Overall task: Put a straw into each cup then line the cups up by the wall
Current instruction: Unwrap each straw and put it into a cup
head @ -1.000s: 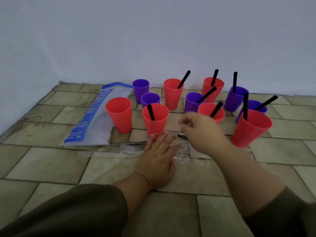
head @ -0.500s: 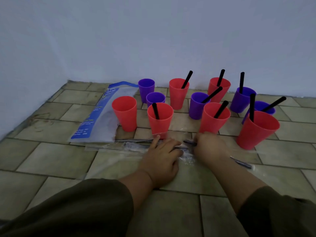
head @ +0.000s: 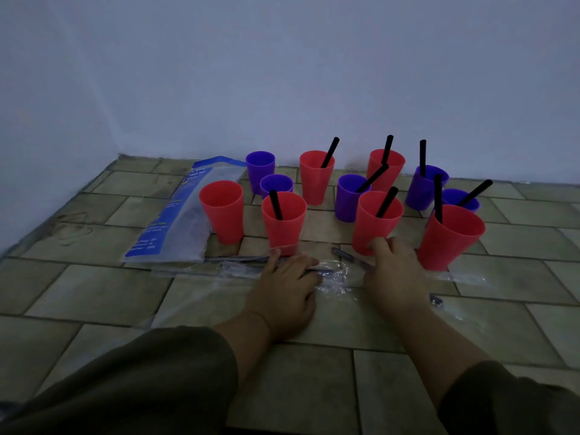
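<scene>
Since a second ago my right hand [head: 392,274] has dropped from mid-air onto the clear straw wrapper [head: 332,279] on the floor, fingers curled down so I cannot tell whether it has a straw pinched, while my left hand [head: 287,287] lies flat and open, pinning the wrapper. One loose straw [head: 345,255] lies just left of my right fingertips, its long axis running left-right. Three cups have no straw: the red cup [head: 223,211] and two purple cups [head: 260,167] sit up and to the left.

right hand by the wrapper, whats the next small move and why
Probably pinch the loose straw under the right hand and carry it to an empty cup. The left hand pins the clear wrapper, and three cups lack straws: the left red cup and two purple cups.
</scene>
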